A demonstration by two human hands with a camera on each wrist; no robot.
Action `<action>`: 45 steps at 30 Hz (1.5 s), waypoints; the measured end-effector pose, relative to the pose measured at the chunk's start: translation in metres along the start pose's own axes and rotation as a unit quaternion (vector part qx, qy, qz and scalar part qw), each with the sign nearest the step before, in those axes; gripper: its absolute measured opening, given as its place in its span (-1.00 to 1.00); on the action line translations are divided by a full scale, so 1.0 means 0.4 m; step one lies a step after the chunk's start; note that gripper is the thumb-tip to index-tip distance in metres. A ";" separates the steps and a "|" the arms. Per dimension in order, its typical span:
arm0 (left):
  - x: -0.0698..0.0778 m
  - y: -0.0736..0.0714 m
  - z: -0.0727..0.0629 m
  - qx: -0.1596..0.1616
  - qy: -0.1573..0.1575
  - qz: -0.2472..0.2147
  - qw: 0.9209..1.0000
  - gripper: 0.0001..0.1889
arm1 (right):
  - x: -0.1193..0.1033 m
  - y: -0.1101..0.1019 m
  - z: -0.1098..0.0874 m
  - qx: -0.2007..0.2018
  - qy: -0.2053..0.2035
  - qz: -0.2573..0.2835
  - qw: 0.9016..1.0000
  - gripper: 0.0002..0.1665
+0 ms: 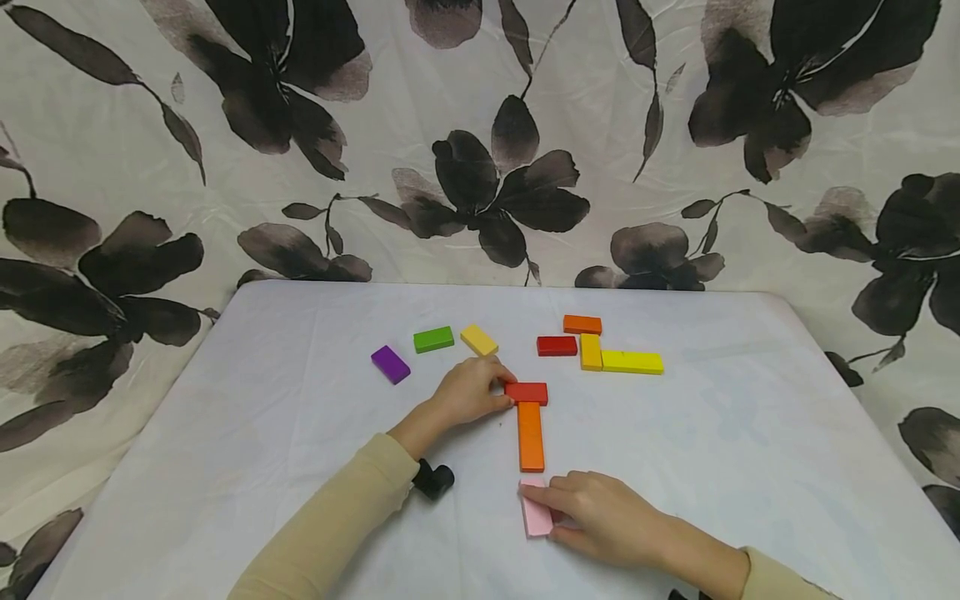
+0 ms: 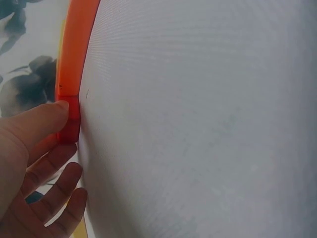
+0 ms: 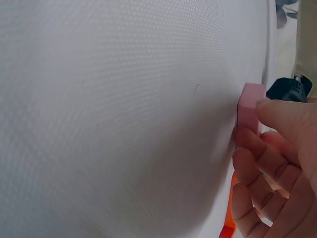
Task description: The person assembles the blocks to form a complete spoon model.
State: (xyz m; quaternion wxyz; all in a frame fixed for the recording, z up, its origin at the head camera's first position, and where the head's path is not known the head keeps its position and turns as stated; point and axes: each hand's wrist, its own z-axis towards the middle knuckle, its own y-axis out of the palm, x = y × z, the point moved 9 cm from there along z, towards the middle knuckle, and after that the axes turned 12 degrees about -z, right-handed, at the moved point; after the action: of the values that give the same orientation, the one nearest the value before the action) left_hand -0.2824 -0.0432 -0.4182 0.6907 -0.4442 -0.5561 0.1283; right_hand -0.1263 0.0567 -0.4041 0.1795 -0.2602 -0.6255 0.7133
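Note:
A red block (image 1: 528, 393) lies crosswise against the top end of a long orange block (image 1: 531, 437), the two making a T on the white tabletop. My left hand (image 1: 471, 390) pinches the red block's left end between thumb and index finger; the left wrist view shows the thumb (image 2: 60, 110) against it. Below the orange block, with a small gap, lies a pink block (image 1: 537, 518). My right hand (image 1: 609, 518) holds this block, index finger across its upper part and thumb at its lower right side. In the right wrist view, fingers cover part of the pink block (image 3: 250, 106).
Behind my left hand lie purple (image 1: 391, 364), green (image 1: 433, 339) and pale yellow (image 1: 479, 340) blocks. Farther right, a dark red block (image 1: 557, 346), an orange block (image 1: 582, 324), a yellow-orange block (image 1: 591, 352) and a long yellow block (image 1: 632, 362) sit clustered. A flower-patterned cloth (image 1: 420, 267) hangs behind the table.

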 end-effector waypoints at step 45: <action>-0.002 0.001 -0.001 0.000 -0.005 0.003 1.000 -0.72 | 0.027 0.019 0.004 -0.008 0.050 -0.001 0.999 -0.41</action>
State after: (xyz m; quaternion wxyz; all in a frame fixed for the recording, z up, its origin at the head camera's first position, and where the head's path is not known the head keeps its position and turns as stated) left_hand -0.2822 -0.0436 -0.4192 0.6873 -0.4458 -0.5580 0.1326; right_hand -0.1353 0.0606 -0.4130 0.2089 -0.2966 -0.6216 0.6942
